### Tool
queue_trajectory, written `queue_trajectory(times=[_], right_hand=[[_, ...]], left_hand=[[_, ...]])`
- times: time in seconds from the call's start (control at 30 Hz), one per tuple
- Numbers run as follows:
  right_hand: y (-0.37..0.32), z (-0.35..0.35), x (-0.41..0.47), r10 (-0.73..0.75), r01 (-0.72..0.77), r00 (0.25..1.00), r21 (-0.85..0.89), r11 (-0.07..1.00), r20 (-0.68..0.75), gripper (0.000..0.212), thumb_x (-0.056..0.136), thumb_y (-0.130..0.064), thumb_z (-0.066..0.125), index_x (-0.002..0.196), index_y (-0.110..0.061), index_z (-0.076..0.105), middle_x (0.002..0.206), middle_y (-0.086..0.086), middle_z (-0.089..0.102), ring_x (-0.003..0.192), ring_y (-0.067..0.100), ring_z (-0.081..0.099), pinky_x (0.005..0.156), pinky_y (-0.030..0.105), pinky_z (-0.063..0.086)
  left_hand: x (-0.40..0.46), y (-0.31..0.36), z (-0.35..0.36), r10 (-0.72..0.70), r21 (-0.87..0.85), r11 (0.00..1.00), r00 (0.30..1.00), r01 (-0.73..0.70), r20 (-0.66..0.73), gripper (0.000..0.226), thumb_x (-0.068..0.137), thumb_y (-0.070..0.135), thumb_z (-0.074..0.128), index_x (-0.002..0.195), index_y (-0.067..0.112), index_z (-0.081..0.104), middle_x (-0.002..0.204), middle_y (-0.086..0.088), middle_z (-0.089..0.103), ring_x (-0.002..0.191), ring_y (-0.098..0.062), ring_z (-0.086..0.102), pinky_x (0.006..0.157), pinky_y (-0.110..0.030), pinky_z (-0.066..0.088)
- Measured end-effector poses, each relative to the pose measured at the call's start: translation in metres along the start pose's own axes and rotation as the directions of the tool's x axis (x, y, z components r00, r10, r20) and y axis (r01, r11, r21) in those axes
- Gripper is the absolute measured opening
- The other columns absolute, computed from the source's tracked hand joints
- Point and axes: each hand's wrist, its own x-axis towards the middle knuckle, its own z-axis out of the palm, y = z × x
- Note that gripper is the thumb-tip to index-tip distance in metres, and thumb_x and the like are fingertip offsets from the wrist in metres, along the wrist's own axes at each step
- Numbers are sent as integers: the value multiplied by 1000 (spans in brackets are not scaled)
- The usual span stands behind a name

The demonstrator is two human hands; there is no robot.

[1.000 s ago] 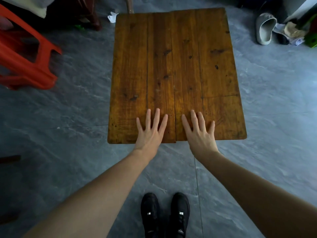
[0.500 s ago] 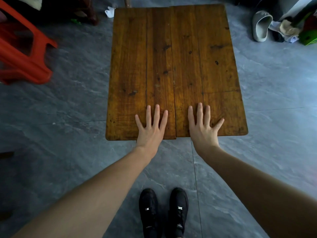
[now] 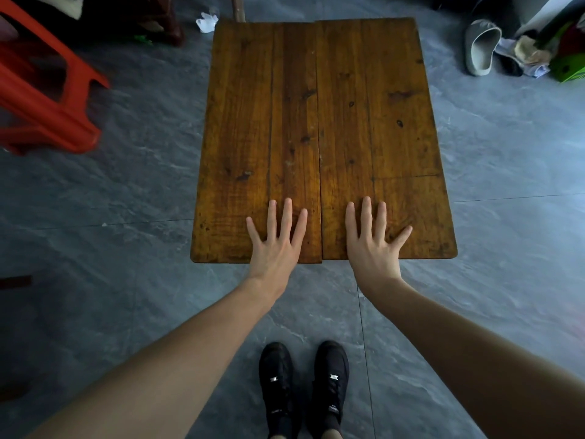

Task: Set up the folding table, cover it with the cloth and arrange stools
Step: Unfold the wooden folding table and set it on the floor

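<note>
Left hand and right hand are lying flat, fingers apart, at the folding table near edge, straddling the centre seam; uneven pressing is risking pinched fingertips or tipping.

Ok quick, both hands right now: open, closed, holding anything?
Left hand: open, flat on the wooden folding table, holding nothing.
Right hand: open, flat on it, holding nothing.
</note>
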Motion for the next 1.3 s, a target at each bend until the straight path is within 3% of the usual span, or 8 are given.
queue_trajectory(times=[0.27,0.5,1.3], right_hand=[[3,10,-26,-5,7,999,-39,999,33,99,81,-14,72,155,-8,7,159,25,10,144,48,15,93,79,33],[2,18,-49,-20,22,998,-35,999,63,104,81,-18,73,156,-9,1,160,25,4,145,47,10,96,78,31],[-1,28,-81,-12,14,997,-17,1000,80,97,82,-18,71,155,-8,8,159,25,10,144,49,15,93,79,32]], left_hand=[[-21,14,8,36,27,999,998,-37,42,131,75,12,78,146,16,-31,151,-27,-32,139,-52,-21,109,-72,13],[-41,22,14,55,52,997,997,-58,60,133,74,15,80,145,13,-32,150,-29,-33,139,-52,-22,110,-72,10],[-69,36,25,33,72,997,994,-41,104,133,75,20,79,144,13,-35,148,-29,-36,137,-52,-26,109,-73,7]])
